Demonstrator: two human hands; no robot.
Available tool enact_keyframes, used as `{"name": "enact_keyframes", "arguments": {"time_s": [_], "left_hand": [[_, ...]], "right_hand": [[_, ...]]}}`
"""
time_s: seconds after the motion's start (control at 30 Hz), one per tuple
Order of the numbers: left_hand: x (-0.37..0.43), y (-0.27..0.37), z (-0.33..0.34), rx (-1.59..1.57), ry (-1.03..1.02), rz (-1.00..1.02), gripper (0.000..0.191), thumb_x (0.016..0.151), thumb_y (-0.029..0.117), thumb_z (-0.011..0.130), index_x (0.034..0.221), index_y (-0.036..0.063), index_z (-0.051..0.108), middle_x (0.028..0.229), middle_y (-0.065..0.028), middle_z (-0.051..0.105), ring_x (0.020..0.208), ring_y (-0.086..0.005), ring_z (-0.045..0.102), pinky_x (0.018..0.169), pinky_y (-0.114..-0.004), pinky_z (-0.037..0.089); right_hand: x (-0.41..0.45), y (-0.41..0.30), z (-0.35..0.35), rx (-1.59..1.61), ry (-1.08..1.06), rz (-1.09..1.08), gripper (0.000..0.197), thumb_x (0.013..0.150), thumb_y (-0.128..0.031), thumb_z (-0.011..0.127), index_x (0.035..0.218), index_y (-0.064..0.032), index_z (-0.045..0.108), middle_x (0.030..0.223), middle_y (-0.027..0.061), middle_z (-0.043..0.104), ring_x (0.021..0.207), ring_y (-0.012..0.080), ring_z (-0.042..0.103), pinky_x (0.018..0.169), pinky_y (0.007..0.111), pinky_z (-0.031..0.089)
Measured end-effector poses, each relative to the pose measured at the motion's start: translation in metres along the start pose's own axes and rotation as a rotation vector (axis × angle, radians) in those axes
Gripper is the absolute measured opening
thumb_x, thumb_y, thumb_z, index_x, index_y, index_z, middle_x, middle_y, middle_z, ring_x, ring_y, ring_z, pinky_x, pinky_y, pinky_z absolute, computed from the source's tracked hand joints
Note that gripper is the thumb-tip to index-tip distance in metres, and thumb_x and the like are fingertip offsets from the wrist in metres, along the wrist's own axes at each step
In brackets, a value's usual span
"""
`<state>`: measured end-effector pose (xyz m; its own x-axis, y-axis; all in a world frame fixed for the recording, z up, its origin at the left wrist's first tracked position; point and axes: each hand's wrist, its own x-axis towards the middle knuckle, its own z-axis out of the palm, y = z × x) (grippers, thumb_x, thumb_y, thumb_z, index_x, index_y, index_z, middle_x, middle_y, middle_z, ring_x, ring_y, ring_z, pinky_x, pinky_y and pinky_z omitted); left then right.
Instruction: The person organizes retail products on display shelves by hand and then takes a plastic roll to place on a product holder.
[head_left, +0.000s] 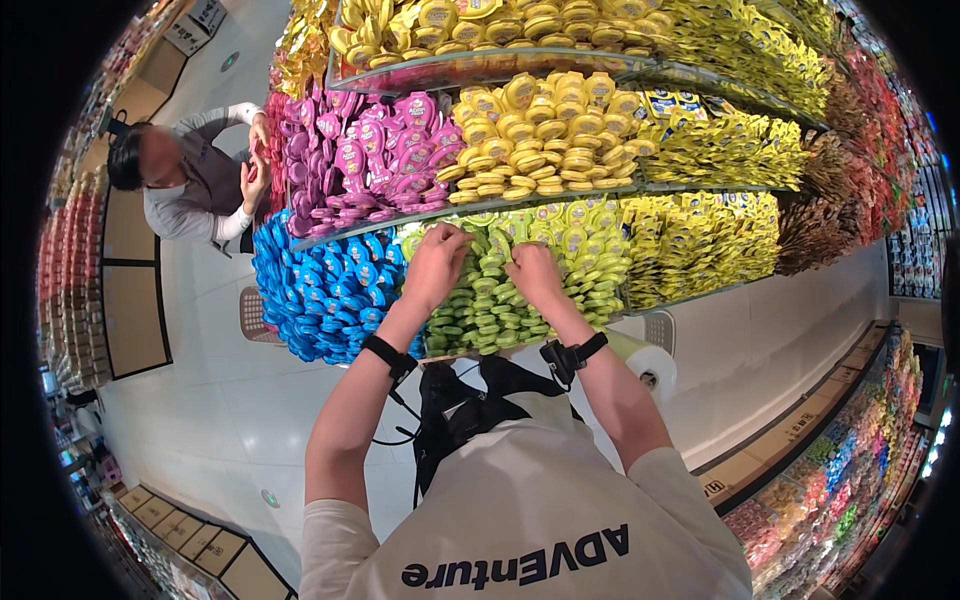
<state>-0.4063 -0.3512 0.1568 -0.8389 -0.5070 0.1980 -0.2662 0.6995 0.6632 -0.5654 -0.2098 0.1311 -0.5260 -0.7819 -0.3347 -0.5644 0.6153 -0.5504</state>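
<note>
My left hand (439, 262) rests with bent fingers at the upper left of a heap of green-wrapped sweets (487, 300). Around its fingertips lie green packs, and whether it grips one cannot be made out. My right hand (534, 271) is curled over the same heap, a little to the right, its fingertips partly hidden. A green pack (495, 244) shows between the two hands. Blue packs (330, 292) adjoin the green ones on the left, and yellow packs (697, 240) on the right.
Above stand glass-edged shelf tiers (525, 201) with purple packs (375, 150) and yellow round packs (547, 135). Another person (202, 172) stands at the left end of the display. A grey basket (259, 315) and a large roll (649, 367) are below the display.
</note>
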Motion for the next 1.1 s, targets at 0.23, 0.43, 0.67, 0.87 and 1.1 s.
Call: {"name": "enact_keyframes", "arguments": {"time_s": [0.23,0.43,0.67,0.87,1.1], "left_hand": [[0.006,0.010,0.011,-0.134,0.091,-0.063,0.030,0.091,0.011,0.072,0.118,-0.0009,0.066,0.104,-0.0157,0.065,0.093,-0.0309,0.067,0.080,-0.038,0.054],[0.011,0.022,0.003,-0.423,-0.315,-0.446,0.023,0.098,0.021,0.070,0.109,0.0018,0.065,0.099,-0.0017,0.069,0.087,-0.0060,0.059,0.078,-0.026,0.050],[-0.020,-0.001,-0.010,-0.799,0.093,-0.464,0.031,0.100,0.024,0.066,0.116,-0.0017,0.060,0.085,0.0010,0.064,0.066,-0.0035,0.050,0.056,-0.023,0.042],[-0.043,-0.005,-0.025,-0.708,0.071,-0.519,0.026,0.100,0.021,0.067,0.112,-0.0006,0.060,0.081,0.0035,0.061,0.066,-0.0020,0.049,0.056,-0.022,0.040],[-0.055,0.006,-0.037,-0.736,0.098,-0.543,0.025,0.100,0.019,0.068,0.115,0.0009,0.062,0.083,0.0038,0.062,0.068,-0.0017,0.049,0.058,-0.023,0.041]], "right_hand": [[-0.025,0.012,-0.021,0.464,0.219,-0.011,0.018,0.089,-0.013,0.074,0.089,0.0026,0.066,0.087,0.0172,0.069,0.076,0.0281,0.069,0.068,0.039,0.054],[-0.022,0.002,-0.006,0.721,-0.061,-0.200,0.018,0.089,-0.013,0.073,0.097,0.0024,0.067,0.098,0.0135,0.068,0.078,0.0196,0.067,0.071,0.032,0.053],[0.004,-0.002,-0.008,-0.212,0.380,-0.115,0.045,0.084,-0.017,0.077,0.120,0.0046,0.061,0.131,0.0184,0.053,0.125,0.0346,0.050,0.095,0.041,0.049],[0.027,-0.001,-0.004,-0.221,0.388,-0.029,0.052,0.072,-0.024,0.088,0.112,0.0002,0.065,0.120,0.0158,0.058,0.119,0.0341,0.051,0.099,0.045,0.045],[0.034,0.010,-0.016,-0.142,0.344,-0.022,0.048,0.070,-0.032,0.089,0.104,-0.0013,0.073,0.112,0.0135,0.066,0.108,0.0347,0.057,0.099,0.047,0.042]]}}
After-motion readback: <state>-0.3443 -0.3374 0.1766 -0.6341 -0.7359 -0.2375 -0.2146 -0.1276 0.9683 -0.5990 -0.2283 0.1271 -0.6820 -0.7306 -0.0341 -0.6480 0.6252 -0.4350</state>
